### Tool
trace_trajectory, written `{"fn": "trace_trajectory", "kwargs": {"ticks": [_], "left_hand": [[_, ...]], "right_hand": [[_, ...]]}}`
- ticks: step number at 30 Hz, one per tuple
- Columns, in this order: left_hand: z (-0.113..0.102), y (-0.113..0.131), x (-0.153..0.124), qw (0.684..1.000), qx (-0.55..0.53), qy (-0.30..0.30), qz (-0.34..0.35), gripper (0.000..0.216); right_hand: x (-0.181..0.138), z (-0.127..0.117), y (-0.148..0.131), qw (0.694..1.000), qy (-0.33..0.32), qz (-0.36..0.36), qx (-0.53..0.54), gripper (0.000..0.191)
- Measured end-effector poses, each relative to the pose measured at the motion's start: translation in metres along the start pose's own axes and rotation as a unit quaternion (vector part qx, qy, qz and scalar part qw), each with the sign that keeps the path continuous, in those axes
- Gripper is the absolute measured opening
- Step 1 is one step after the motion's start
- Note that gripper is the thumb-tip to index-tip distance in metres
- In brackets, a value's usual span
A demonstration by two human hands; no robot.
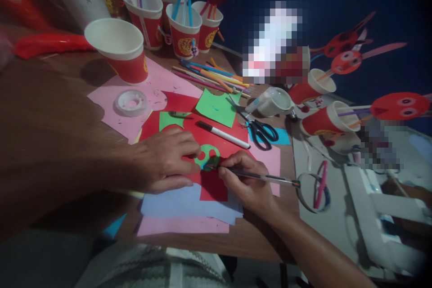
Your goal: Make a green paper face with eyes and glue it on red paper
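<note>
My right hand (248, 182) grips a slim pen (270, 177) with a see-through barrel. Its tip meets a small round green paper cutout (213, 150) with dark spots, partly hidden by the fingers. My left hand (172, 157) lies flat beside the cutout, fingers stretched over the red paper (216, 189), holding nothing I can see. Just beyond the hands rests a black-and-white marker (224, 135). Black-handled scissors (261, 132) lie to its right, their blades over a green paper piece (216, 107).
Pink paper (110, 96) bears a white tape spool (131, 102). A red paper cup (128, 60) leans behind it. Coloured sticks (209, 75) lie farther back. Other cups (184, 31) hold straws and paper faces. A tape roll (313, 192) sits at right, beyond the wooden table's edge.
</note>
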State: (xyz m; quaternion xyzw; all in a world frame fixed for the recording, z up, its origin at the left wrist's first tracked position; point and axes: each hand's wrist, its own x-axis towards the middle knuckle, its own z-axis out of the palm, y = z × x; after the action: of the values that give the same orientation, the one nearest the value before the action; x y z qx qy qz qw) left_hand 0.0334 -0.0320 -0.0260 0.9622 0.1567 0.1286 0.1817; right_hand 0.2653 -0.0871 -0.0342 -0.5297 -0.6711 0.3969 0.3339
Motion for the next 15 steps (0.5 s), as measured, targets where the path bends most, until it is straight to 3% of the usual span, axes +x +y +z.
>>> {"fn": "trace_trajectory", "kwargs": {"ticks": [9,15], "left_hand": [[0.0022,0.0003,0.0005,1.0,-0.004,0.027,0.001,0.018],[0.0037,-0.001,-0.0003,0.999,-0.009,0.031,0.0,0.02]], "right_hand": [[0.0039,-0.0014,0.002,0.985,0.056,0.058,0.155,0.005],[-0.0002,-0.004,-0.0043,0.997,0.073,0.004,-0.013,0.014]]}}
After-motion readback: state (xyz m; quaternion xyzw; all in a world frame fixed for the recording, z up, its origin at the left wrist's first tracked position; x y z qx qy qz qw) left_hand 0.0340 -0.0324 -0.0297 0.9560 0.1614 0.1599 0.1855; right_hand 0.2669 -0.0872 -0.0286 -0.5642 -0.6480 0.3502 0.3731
